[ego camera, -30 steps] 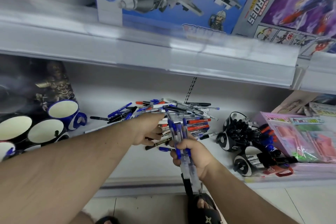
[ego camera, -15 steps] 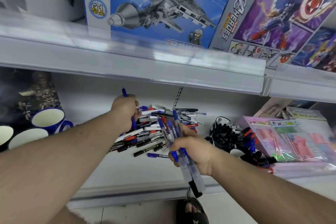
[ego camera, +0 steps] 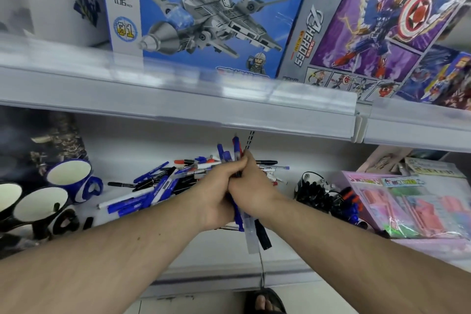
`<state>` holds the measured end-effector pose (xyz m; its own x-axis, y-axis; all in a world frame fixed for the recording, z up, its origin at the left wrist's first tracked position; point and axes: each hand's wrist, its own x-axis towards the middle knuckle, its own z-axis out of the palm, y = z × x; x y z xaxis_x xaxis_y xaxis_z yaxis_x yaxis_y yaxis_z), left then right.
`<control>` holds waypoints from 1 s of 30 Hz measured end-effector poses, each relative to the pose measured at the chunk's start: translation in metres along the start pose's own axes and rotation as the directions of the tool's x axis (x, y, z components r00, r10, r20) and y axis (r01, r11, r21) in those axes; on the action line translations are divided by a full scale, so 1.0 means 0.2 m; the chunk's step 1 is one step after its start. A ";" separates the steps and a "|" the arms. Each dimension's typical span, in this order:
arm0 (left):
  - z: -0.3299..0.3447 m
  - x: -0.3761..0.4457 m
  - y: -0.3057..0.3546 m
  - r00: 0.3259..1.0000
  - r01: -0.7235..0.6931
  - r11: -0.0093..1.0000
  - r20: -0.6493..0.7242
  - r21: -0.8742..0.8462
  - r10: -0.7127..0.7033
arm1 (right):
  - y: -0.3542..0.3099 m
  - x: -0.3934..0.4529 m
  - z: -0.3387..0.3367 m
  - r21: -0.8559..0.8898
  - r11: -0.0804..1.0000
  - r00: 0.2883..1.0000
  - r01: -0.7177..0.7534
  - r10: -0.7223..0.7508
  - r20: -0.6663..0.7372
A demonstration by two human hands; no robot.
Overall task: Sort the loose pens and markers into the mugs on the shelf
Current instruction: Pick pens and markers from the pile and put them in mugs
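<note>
Now the left hand (ego camera: pixel 216 194), which half a second ago held one blue pen up apart from the rest, has come against the right hand (ego camera: pixel 251 186); both are curled round one upright bundle of pens (ego camera: pixel 230 158), the blue pen apparently added. More loose pens (ego camera: pixel 153 186) lie on the shelf (ego camera: pixel 122 150) behind. The mugs (ego camera: pixel 68 176) wait far left, so the bundle probably goes there soon.

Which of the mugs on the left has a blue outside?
The blue mug, farthest back of the group, with a blue handle on its right. The black mug in front of it and the one at the frame's left edge have dark outsides.
</note>
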<state>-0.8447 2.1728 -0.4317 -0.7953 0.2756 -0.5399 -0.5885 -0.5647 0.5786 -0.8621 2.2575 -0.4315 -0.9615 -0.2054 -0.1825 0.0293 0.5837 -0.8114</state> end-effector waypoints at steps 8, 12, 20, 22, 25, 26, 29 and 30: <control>-0.06 0.06 -0.01 0.998 0.064 0.998 -0.028 -0.008 -0.065 | 0.03 0.02 0.10 -0.205 0.974 0.995 -0.101 0.096 -0.037; -0.09 0.08 0.01 0.998 -0.006 1.000 -0.066 -0.012 0.005 | 0.00 -0.02 0.04 -0.210 0.977 0.997 -0.034 0.048 0.063; -0.15 0.15 0.10 0.951 -0.198 0.977 -0.224 0.080 0.211 | -0.03 -0.07 -0.02 0.228 0.961 0.982 -0.156 0.127 0.137; -0.16 0.15 0.13 0.934 -0.249 0.967 -0.249 0.058 0.255 | 0.02 -0.11 -0.06 0.216 0.970 0.994 -0.107 0.101 0.042; -0.14 0.15 0.14 0.936 -0.264 0.963 -0.226 0.057 0.270 | -0.02 -0.18 -0.05 -0.072 0.997 0.999 0.039 -0.041 -0.036; -0.13 0.15 0.14 0.942 -0.254 0.966 -0.215 0.051 0.259 | -0.03 -0.19 -0.04 -0.209 0.974 0.994 0.086 -0.099 -0.056; -0.12 0.14 0.12 0.962 -0.217 0.976 -0.173 -0.004 0.213 | -0.01 -0.23 -0.02 -0.519 0.828 0.963 0.213 -0.269 -0.035; -0.11 0.14 0.11 0.964 -0.213 0.977 -0.164 -0.016 0.208 | 0.01 -0.21 -0.01 -0.555 0.796 0.953 0.243 -0.303 -0.017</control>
<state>-0.8773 2.1508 -0.4478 -0.8653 0.0206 -0.5008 -0.4029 -0.6229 0.6706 -0.8213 2.2695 -0.4250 -0.9299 -0.3588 0.0815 -0.3616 0.8506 -0.3816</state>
